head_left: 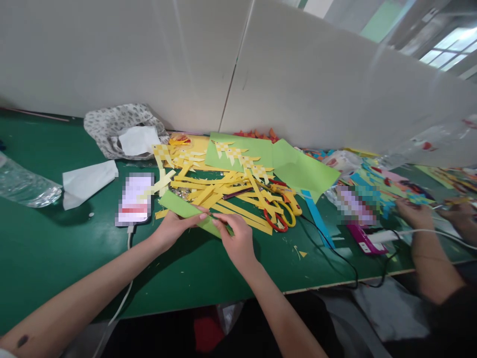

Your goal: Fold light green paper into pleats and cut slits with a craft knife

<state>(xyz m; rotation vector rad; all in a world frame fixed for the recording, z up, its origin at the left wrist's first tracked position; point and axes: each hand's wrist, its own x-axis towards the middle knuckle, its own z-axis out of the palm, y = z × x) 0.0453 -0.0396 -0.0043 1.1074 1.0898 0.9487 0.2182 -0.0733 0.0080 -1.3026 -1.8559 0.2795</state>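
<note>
A folded strip of green paper (pixel 177 205) slants down to the right between my hands, above the table edge of the paper pile. My left hand (pixel 177 228) grips it with thumb and fingers near its middle. Close beside, my right hand (pixel 234 236) pinches the same paper towards its lower end, and the fingertips of both hands nearly meet. Behind them lies a heap of yellow paper strips (pixel 214 191). Red- and yellow-handled scissors (pixel 279 216) rest at its right, near a yellow glue gun (pixel 290 196). Woven yellow paper pieces (pixel 242 160) lie on green sheets (pixel 305 169).
A phone (pixel 134 199) on a white cable lies left, near a white tissue (pixel 89 183), a patterned cloth bag (pixel 122 124) and a plastic bottle (pixel 28 184). A co-worker's hands (pixel 415 214) work at right, by a magenta power strip (pixel 365 241). A blue strip (pixel 318 219) lies between.
</note>
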